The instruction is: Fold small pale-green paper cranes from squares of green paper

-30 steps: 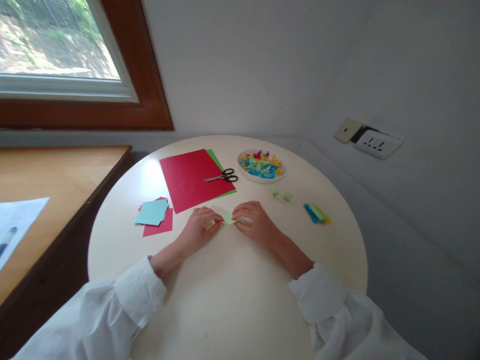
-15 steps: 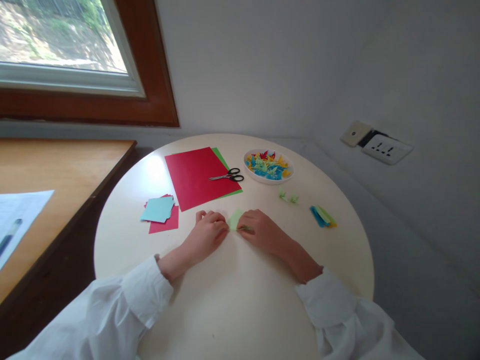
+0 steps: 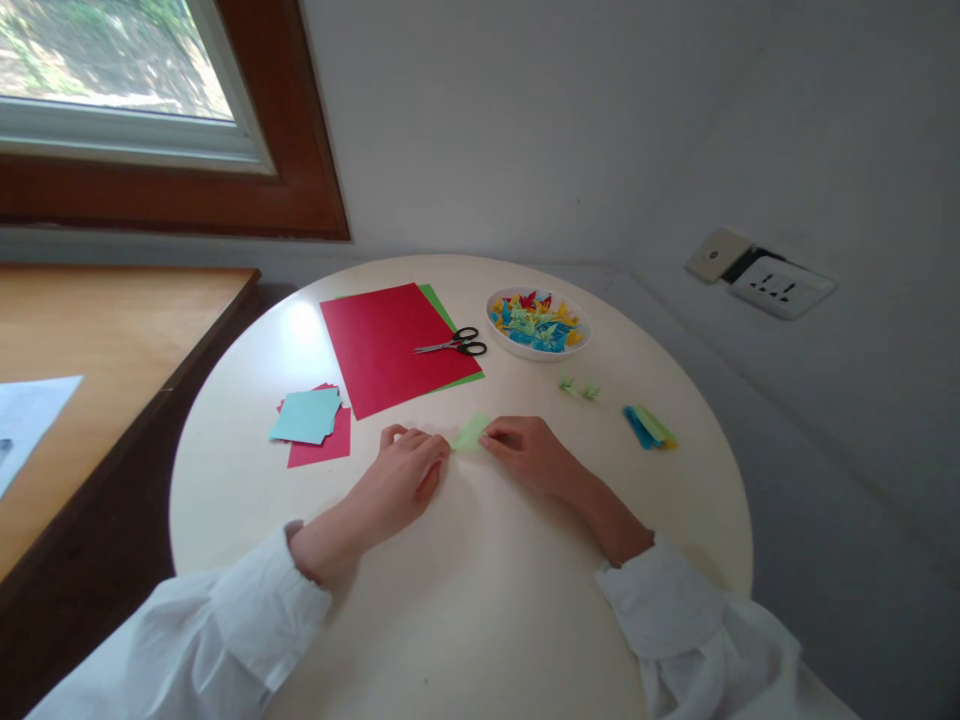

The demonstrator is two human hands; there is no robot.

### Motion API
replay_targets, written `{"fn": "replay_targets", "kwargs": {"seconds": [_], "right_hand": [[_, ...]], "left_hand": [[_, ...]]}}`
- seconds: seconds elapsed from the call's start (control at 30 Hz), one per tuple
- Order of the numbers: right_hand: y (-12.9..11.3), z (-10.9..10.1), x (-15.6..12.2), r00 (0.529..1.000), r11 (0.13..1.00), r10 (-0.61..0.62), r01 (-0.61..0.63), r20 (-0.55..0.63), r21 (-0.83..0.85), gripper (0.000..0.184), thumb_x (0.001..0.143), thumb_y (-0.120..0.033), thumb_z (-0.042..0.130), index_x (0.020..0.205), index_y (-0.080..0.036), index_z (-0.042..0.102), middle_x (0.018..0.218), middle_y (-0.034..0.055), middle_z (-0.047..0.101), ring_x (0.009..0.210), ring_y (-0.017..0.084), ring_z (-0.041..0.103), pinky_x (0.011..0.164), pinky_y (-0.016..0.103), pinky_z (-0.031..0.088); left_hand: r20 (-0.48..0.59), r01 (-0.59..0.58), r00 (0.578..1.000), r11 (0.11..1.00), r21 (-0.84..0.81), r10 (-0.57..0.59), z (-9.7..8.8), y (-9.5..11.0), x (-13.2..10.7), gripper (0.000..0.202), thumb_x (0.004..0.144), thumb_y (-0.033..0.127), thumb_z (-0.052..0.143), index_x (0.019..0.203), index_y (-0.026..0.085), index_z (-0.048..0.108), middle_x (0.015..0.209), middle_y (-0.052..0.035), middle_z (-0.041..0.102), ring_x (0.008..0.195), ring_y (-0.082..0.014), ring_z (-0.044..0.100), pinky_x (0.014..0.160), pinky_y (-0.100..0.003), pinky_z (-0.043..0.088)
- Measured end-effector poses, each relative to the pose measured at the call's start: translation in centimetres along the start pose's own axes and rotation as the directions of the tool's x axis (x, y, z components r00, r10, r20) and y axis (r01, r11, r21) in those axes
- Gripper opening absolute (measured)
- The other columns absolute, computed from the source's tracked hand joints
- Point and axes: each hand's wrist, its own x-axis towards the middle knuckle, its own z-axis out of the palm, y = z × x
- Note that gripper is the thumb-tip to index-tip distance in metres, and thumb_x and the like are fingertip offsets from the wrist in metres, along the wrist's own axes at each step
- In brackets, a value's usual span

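A small light green piece of paper (image 3: 470,433), partly folded, is between my two hands just above or on the round table. My left hand (image 3: 405,470) pinches its left corner, with the fingers curled together. On the other side my right hand (image 3: 529,450) grips the right edge between thumb and fingertips. Beyond my right hand lie two little green folded paper pieces (image 3: 579,387). Scissors (image 3: 454,342) with black handles rest on a red paper sheet (image 3: 394,350), which lies over a green one.
A white bowl (image 3: 538,352) of colourful folded paper shapes stands at the back. Light blue paper squares (image 3: 305,416) lie on red ones at left, and blue, green and yellow strips (image 3: 649,427) at right. A wooden desk (image 3: 112,310) stands at far left.
The green paper has turned, its upper corner now tilting to the right. My right fingers have shifted up its edge, and my left hand has moved slightly left. The view has shifted a little.
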Motion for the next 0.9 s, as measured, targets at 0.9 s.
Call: {"fn": "replay_targets", "kwargs": {"seconds": [0.9], "right_hand": [[0.6,2.0,0.8,0.972,0.976,-0.078,0.03,-0.22,-0.216,0.011,0.079,-0.014,0.053,0.07,-0.018,0.058,0.071,0.0039,0.062,0.068,0.015,0.056,0.064,0.026,0.043]], "left_hand": [[-0.06,-0.08,0.991,0.896,0.438,0.118,1.7,2.7,-1.7,0.036,0.088,0.018,0.04,0.122,0.01,0.049,0.123,-0.0176,0.053,0.115,-0.0306,0.046,0.096,-0.048,0.032]]}}
